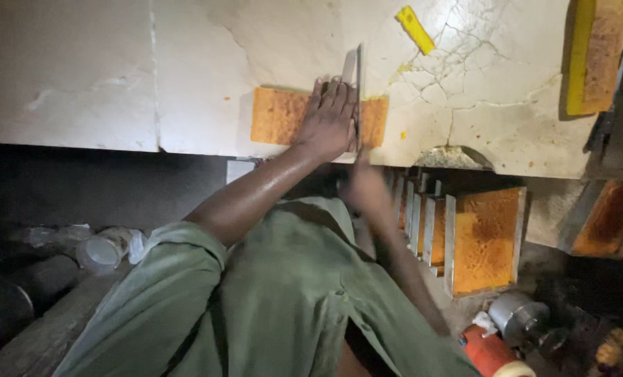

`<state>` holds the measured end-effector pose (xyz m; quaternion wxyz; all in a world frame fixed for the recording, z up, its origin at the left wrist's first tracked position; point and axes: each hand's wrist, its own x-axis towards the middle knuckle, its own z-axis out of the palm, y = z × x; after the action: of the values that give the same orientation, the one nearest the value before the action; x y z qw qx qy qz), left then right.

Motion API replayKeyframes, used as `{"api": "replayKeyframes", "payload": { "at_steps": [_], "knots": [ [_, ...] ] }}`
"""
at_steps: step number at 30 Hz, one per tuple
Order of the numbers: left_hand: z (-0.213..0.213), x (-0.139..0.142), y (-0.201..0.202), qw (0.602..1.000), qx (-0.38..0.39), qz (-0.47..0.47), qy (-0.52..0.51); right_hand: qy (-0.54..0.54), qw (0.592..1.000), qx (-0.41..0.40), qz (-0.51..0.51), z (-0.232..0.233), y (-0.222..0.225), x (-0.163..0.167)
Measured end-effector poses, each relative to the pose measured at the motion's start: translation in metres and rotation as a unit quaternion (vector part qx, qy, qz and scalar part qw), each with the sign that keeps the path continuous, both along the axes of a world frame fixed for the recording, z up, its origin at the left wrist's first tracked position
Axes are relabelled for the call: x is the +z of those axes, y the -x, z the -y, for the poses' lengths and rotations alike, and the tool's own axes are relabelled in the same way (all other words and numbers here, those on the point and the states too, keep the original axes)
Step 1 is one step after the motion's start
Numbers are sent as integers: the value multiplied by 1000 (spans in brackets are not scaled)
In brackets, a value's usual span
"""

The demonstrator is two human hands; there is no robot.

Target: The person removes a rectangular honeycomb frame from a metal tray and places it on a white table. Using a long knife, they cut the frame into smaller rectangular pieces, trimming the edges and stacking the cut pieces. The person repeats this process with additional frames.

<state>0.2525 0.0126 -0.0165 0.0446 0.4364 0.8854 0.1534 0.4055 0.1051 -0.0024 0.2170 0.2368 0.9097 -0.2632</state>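
Left hand (330,117) presses slab (278,115) (knife (354,77), seemingly).

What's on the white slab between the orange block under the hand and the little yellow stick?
Only bare, cracked white slab between orange block and yellow stick, in the head view.

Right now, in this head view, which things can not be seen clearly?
- Right hand: blurred, so its grip is unclear.
- Orange slab: its middle is hidden under the left hand.
- Metal blade: its lower part is hidden beside the left hand.
- Yellow-edged slab: cut off by the top edge.
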Motion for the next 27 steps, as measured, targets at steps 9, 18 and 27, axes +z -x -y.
{"api": "replayKeyframes", "payload": {
  "at_steps": [9, 18, 27],
  "knots": [
    [9, 3, 3, 1000, -5, 5, -12, 57, 998, 25, 20, 22, -66, 50],
    [15, -2, 2, 998, -1, -43, -44, 32, 995, 24, -88, -1, 18, -4],
    [20, 2, 5, 998, 6, -9, -54, 52, 994, 71, -58, 33, -89, 9]
  ]
}}
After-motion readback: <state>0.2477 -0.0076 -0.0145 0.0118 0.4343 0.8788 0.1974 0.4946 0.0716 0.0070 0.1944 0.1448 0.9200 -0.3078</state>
